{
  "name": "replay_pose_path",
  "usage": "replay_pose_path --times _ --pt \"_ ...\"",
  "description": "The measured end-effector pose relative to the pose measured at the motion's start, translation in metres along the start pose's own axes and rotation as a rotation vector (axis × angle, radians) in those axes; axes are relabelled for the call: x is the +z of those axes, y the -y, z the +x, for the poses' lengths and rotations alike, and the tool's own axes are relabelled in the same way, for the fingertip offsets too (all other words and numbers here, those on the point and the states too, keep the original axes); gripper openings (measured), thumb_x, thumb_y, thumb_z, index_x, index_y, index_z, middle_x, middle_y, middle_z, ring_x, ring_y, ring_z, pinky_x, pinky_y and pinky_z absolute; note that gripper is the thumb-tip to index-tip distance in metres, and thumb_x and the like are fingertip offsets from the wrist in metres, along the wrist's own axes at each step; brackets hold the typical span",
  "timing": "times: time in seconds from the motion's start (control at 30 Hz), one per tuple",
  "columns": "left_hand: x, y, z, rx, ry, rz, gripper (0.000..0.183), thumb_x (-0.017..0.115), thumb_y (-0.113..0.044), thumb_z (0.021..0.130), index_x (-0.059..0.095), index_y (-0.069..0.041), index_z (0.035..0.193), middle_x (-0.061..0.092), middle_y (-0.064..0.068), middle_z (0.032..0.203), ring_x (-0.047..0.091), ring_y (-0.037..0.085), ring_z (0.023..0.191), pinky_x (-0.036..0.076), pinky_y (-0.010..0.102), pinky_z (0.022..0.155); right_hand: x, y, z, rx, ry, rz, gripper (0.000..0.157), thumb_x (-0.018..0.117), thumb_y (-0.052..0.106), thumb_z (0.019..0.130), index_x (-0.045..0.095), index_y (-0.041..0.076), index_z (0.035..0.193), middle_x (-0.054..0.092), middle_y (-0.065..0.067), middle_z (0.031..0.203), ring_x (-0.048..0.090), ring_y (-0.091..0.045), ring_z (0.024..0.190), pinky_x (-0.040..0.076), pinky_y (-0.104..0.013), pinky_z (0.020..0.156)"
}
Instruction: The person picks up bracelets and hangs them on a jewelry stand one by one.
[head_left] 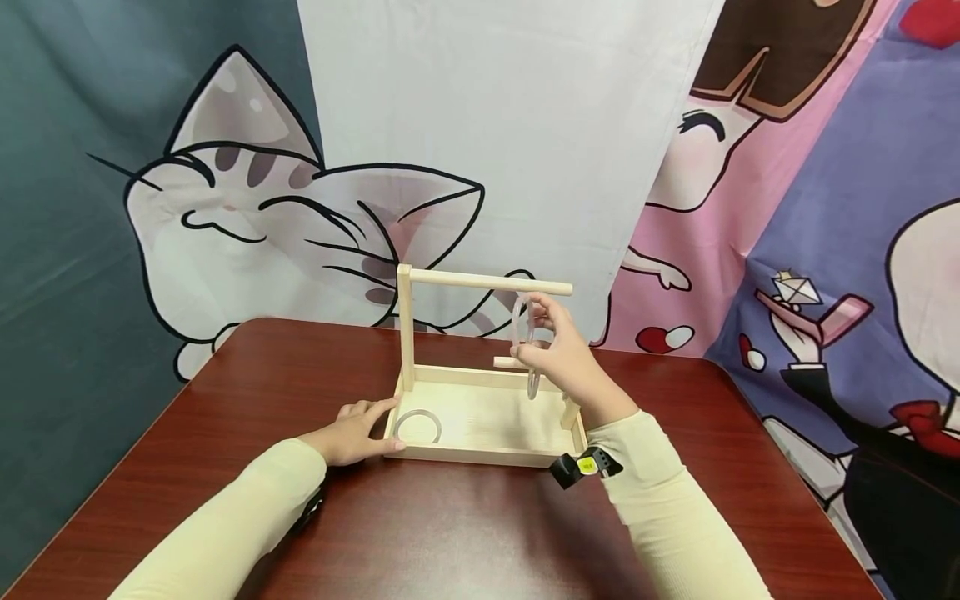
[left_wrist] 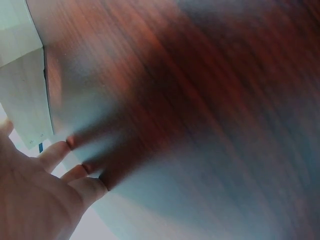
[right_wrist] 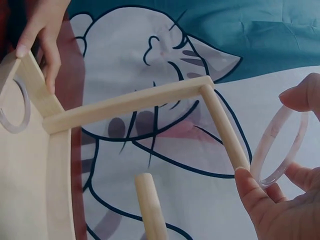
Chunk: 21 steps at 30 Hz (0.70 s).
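Note:
My right hand point(head_left: 558, 350) holds a translucent, pale pinkish bangle point(right_wrist: 271, 131) between thumb and fingers. The bangle stands on edge near the free end of the upper wooden rod point(head_left: 480, 280), and in the right wrist view a fingertip is right at that rod end. The rod juts from an upright post point(head_left: 407, 325) on a pale wooden tray point(head_left: 480, 456). With thumb and forefinger spread, my left hand point(head_left: 352, 433) touches the tray's left end; its other fingers rest by the tabletop. A second bangle point(head_left: 420, 412) lies inside the tray at the left.
A shorter, lower rod point(head_left: 508, 362) sits on the right side of the stand, its post partly hidden by my right hand. The stand is on a dark red wooden table point(head_left: 450, 533). Behind the table hangs a cartoon-printed cloth point(head_left: 510, 125).

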<state>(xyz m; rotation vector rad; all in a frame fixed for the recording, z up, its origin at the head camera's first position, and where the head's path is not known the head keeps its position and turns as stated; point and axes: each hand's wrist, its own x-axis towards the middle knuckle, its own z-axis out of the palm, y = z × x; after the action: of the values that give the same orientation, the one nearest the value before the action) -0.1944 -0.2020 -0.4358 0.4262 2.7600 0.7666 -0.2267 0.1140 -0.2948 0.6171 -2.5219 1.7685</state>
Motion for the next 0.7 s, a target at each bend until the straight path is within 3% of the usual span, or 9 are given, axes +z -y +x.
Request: replay_pose_path --times 0.17,0.47,0.7 --pt "-0.001 -0.001 0.000 0.002 0.016 -0.005 0.085 0.064 -0.055 0.086 0.030 -0.010 0.150 0.037 0.031 0.139 0.029 0.053 0.127 0.030 0.065 0.099 -0.008 -0.001 0.000 0.013 -0.001 0.027 0.074 0.064 0.003 0.079 0.033 0.012 0.145 0.030 -0.018 0.137 0.039 -0.032 0.125 0.049 -0.041 0.084" --pt "-0.002 -0.002 -0.001 0.004 0.022 -0.009 0.084 0.065 -0.054 0.086 0.030 -0.010 0.150 0.036 0.031 0.139 0.029 0.053 0.126 0.031 0.065 0.098 -0.020 -0.002 0.003 -0.027 -0.050 -0.007 0.064 0.063 0.000 0.079 0.039 0.011 0.138 0.037 -0.017 0.130 0.040 -0.032 0.120 0.043 -0.046 0.093" --pt "-0.001 -0.002 -0.001 0.005 0.015 -0.006 0.084 0.065 -0.053 0.086 0.031 -0.010 0.149 0.037 0.032 0.138 0.029 0.054 0.126 0.031 0.065 0.099 -0.026 -0.003 0.004 -0.024 -0.101 0.010 0.067 0.061 -0.002 0.079 0.036 0.006 0.140 0.035 -0.019 0.131 0.039 -0.030 0.120 0.036 -0.048 0.103"
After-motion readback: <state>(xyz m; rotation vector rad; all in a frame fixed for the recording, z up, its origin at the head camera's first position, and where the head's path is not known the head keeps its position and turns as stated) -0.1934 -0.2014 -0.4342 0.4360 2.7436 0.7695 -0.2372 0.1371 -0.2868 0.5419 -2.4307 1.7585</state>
